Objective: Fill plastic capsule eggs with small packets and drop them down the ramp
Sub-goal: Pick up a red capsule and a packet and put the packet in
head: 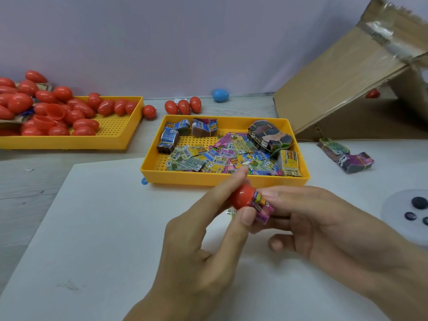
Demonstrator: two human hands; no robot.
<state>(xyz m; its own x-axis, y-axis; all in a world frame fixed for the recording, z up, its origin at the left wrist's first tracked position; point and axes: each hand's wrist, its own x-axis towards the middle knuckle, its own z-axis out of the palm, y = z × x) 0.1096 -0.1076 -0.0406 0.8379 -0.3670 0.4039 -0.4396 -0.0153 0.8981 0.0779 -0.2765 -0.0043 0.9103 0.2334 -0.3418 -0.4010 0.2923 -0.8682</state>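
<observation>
From the head camera, the folded packets could spring out of the red egg half if pushed in crooked. The left hand pinches the egg half between thumb and forefinger; the right hand fingers clamp the packets, above the white board.

From my seat I see only two bare hands — left hand, right hand — no rings, gloves or sleeves, nails short and unpainted.
</observation>
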